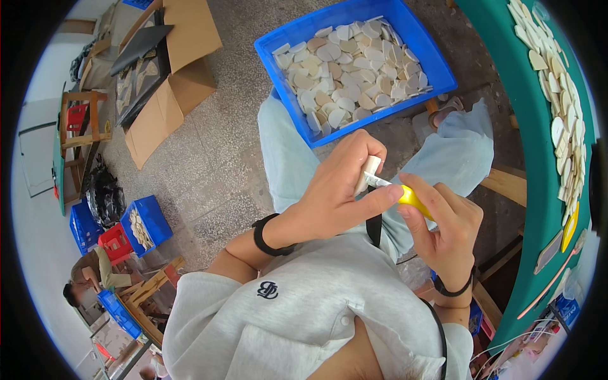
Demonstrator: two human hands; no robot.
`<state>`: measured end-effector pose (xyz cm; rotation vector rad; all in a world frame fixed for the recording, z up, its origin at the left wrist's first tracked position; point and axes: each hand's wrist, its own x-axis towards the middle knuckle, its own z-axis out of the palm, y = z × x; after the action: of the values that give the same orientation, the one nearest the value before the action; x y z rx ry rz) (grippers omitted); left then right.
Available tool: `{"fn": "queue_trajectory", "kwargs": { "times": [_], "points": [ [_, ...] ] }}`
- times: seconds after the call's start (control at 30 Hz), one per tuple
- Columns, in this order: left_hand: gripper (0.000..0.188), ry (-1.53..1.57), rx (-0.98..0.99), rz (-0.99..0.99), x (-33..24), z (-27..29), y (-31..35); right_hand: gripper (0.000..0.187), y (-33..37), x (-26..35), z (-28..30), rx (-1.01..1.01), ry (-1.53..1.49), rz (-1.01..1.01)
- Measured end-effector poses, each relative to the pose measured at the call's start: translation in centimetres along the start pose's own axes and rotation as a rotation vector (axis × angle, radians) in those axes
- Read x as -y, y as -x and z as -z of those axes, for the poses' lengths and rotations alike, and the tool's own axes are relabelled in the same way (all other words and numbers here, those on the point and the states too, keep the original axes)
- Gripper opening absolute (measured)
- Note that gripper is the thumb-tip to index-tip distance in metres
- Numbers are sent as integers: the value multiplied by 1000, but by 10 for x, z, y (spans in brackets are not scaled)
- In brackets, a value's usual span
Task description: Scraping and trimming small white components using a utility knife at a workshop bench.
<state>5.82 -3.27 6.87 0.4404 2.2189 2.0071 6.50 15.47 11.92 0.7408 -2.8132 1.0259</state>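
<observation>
Knife (pixel 415 201) gripped in the right hand (pixel 448 225) touches 1 white piece (pixel 371 166) grasped in the left hand (pixel 335 183).

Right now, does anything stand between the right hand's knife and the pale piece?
Nothing visible does: the yellow-handled knife in the right hand appears to meet the pale piece held by the left hand.
</observation>
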Motion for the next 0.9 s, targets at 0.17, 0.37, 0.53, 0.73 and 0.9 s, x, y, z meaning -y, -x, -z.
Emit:
{"fn": "queue_trajectory", "kwargs": {
  "times": [0.17, 0.37, 0.53, 0.73, 0.9],
  "points": [
    [38, -134, -39, -5, -6, 0, 0, 32, 0, 0, 3, 3, 68, 23],
    [35, -237, -69, -52, -6, 2, 0, 33, 2, 0, 1, -16, 113, 53],
    [35, -221, -74, -20, -4, 1, 2, 33, 2, -2, -3, -34, 133, 71],
    [31, 13, -35, 179, -6, 0, 5, 31, -2, -5, -16, -136, 116, 32],
    [30, 218, -37, 97, -3, -1, 4, 30, -2, -6, -15, -119, -41, -36]
  ]
}}
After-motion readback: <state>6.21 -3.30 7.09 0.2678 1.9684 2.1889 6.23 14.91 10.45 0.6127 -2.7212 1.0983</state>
